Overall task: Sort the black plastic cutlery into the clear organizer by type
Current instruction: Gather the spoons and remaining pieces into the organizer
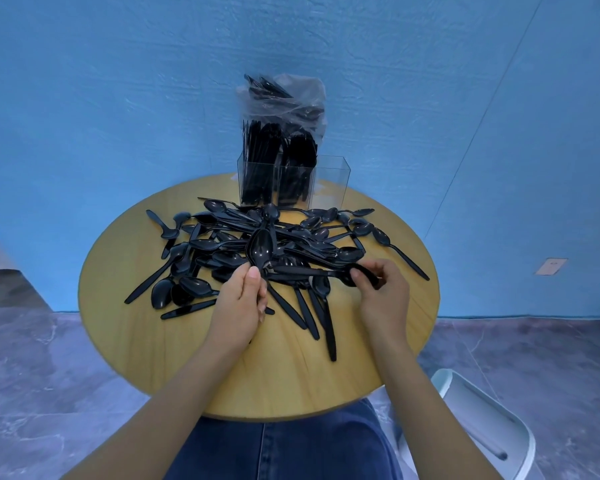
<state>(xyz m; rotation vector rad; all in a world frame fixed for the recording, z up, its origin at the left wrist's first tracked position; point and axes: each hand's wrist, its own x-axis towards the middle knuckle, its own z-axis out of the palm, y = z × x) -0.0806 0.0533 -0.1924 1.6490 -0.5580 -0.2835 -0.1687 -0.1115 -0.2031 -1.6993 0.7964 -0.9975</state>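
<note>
A heap of black plastic spoons (257, 244) sprawls across the middle of the round wooden surface (125, 341), w/ loose handles fanning toward its near edge and a few strays reaching the left and right edges. We see the left hand (241, 306) curled round a stacked bunch of spoons (261, 249), bowls up and tilted toward the far edge, thumb pressed along the handles. The right hand (383, 292) pinches one spoon (326, 273) by its bowl end betw. thumb and fingertips, the handle pointing left across the heap toward the left hand.

At the far edge stands the clear organizer (293, 183), three upright compartments side by side. The left compartment is packed w/ black cutlery standing on end, the middle one likewise; we cannot tell the types apart at this range. The right compartment (329, 185) shows only clear walls. A crumpled clear plastic bag (284, 98) w/ more black cutlery sits on top of the filled compartments.

Beyond the surface: blue wall (118, 98), grey marbled floor (42, 358), a white chair (482, 420) at near right, and blue jeans (278, 448) below the near edge.
</note>
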